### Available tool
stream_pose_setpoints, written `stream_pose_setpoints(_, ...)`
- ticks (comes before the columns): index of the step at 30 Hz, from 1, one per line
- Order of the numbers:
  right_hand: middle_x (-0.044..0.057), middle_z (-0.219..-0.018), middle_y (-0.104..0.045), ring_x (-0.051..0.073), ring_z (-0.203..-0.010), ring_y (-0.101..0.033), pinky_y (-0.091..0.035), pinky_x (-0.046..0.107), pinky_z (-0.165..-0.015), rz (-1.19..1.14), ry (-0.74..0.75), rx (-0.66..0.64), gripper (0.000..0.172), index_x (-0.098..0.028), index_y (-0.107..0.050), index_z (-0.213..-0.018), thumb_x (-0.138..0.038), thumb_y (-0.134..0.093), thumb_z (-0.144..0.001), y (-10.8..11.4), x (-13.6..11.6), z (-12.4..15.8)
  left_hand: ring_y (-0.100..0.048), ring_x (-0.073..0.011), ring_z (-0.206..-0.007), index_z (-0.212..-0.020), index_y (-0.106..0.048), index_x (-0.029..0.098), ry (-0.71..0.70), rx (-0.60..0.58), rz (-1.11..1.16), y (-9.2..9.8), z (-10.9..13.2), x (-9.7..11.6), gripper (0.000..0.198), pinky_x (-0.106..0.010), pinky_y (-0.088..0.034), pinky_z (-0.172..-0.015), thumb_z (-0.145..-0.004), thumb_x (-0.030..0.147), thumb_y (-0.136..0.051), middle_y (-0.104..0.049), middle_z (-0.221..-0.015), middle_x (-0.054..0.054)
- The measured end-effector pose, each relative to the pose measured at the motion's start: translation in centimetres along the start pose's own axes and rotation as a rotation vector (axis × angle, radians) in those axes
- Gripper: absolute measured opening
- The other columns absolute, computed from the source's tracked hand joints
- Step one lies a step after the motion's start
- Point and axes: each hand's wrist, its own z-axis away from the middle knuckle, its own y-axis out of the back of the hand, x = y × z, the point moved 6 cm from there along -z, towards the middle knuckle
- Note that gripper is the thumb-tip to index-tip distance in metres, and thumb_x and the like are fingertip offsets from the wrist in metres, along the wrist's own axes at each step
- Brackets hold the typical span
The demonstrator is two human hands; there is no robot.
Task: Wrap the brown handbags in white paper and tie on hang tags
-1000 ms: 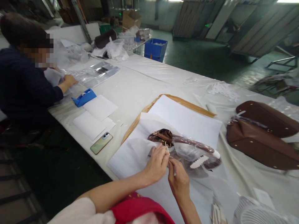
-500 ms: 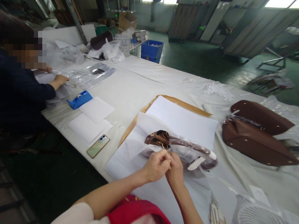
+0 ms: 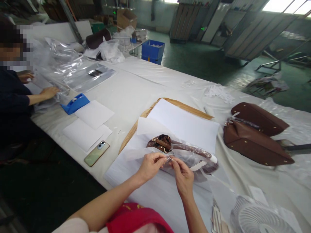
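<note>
Readable texts, labels, brands, numbers: none. Markings, unread: yellow marks point(image 3: 139, 206) are showing on the red garment point(image 3: 136, 218) at the wearer's chest, their shapes not resolving into letters. A small orange-yellow patch point(image 3: 148, 58) is showing on the side of the blue bin point(image 3: 153, 50), being too small to read. Two green lights point(image 3: 202, 28) are glowing in the background, being too blurred to tell as signs. The phone point(image 3: 97, 153) is lying back upward on the table point(image 3: 136, 85), any brand being too small to make out.
</note>
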Motion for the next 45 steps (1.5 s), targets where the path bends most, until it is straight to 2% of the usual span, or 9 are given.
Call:
stream_pose_setpoints(3,0.010,-0.100,-0.070,0.018,-0.076,-0.065,-0.056,0.032,-0.073,-0.029,-0.009,-0.033,0.027,-0.016,-0.071,-0.092,-0.040,-0.064,-0.083,-0.3,-0.3,-0.1,-0.057,-0.0119,-0.063,-0.083,-0.068,0.018,-0.054,-0.014,-0.110,0.0,-0.4,1.0,0.020,-0.021,-0.042,-0.059,-0.085,0.034,-0.057,-0.067,-0.073,-0.002)
stream_pose_setpoints(8,0.010,-0.100,-0.070,0.019,-0.082,-0.064,-0.055,0.032,-0.076,-0.009,0.035,-0.063,0.026,-0.016,-0.070,-0.088,-0.041,-0.062,-0.084,-0.5,-1.2,-0.3,-0.049,-0.0102,-0.057,-0.083,-0.067,0.017,-0.074,-0.023,-0.185,-0.4,-0.8,1.3,0.018,-0.022,-0.035,-0.056,-0.086,0.030,-0.055,-0.063,-0.067,0.000)
stream_pose_setpoints(14,0.007,-0.091,-0.069,0.018,-0.079,-0.062,-0.053,0.030,-0.076,-0.005,0.027,-0.112,0.025,-0.016,-0.069,-0.089,-0.040,-0.061,-0.085,-0.8,-1.2,-0.4,-0.049,-0.0114,-0.064,-0.079,-0.064,0.018,-0.145,-0.045,-0.328,-0.4,-0.9,1.6,0.016,-0.023,-0.035,-0.062,-0.087,0.027,-0.053,-0.060,-0.071,0.000)
stream_pose_setpoints(20,0.005,-0.076,-0.065,0.017,-0.071,-0.059,-0.051,0.028,-0.067,-0.037,0.001,-0.114,0.029,-0.015,-0.067,-0.087,-0.044,-0.061,-0.085,-0.9,-0.8,-0.6,-0.053,-0.0142,-0.074,-0.081,-0.060,0.019,-0.222,-0.134,-0.397,-0.7,-1.0,2.2,0.017,-0.025,-0.037,-0.068,-0.090,0.025,-0.047,-0.061,-0.081,-0.003)
stream_pose_setpoints(28,0.006,-0.078,-0.067,0.017,-0.071,-0.060,-0.051,0.028,-0.067,-0.017,-0.013,-0.133,0.028,-0.015,-0.067,-0.087,-0.043,-0.061,-0.085,-0.9,-0.4,-0.8,-0.054,-0.0159,-0.079,-0.083,-0.057,0.019,-0.306,-0.178,-0.474,-0.9,-1.3,2.0,0.018,-0.027,-0.039,-0.072,-0.093,0.025,-0.043,-0.060,-0.083,-0.004)
stream_pose_setpoints(33,0.005,-0.079,-0.069,0.018,-0.073,-0.062,-0.051,0.031,-0.075,0.161,0.084,-0.124,0.025,-0.018,-0.071,-0.085,-0.041,-0.062,-0.084,-0.5,-0.7,-1.0,-0.055,-0.0194,-0.087,-0.088,-0.058,0.018,-0.404,-0.249,-0.644,-1.0,-1.2,2.1,0.021,-0.029,-0.039,-0.077,-0.095,0.025,-0.039,-0.061,-0.088,-0.007)
stream_pose_setpoints(36,0.004,-0.073,-0.068,0.018,-0.069,-0.062,-0.052,0.031,-0.070,0.114,0.021,-0.128,0.027,-0.018,-0.072,-0.082,-0.043,-0.064,-0.082,-0.4,-0.3,-1.1,-0.055,-0.0178,-0.085,-0.088,-0.058,0.018,-0.411,-0.247,-0.632,-0.6,-1.8,2.2,0.019,-0.028,-0.039,-0.075,-0.095,0.028,-0.043,-0.061,-0.088,-0.006)
stream_pose_setpoints(40,0.005,-0.076,-0.070,0.017,-0.066,-0.061,-0.052,0.029,-0.066,-0.064,-0.115,-0.165,0.029,-0.016,-0.073,-0.080,-0.045,-0.069,-0.077,-0.6,0.4,-1.1,-0.054,-0.0140,-0.074,-0.078,-0.057,0.018,-0.370,-0.193,-0.547,0.1,-3.0,2.0,0.013,-0.025,-0.037,-0.068,-0.086,0.029,-0.061,-0.059,-0.078,-0.001)
stream_pose_setpoints(45,0.005,-0.074,-0.069,0.015,-0.064,-0.058,-0.050,0.028,-0.065,-0.151,-0.228,-0.215,0.031,-0.015,-0.074,-0.080,-0.046,-0.073,-0.074,-0.9,1.0,-0.8,-0.053,-0.0124,-0.071,-0.071,-0.059,0.017,-0.393,-0.274,-0.547,-0.2,-3.7,1.1,0.015,-0.023,-0.036,-0.066,-0.082,0.024,-0.065,-0.059,-0.072,0.000)
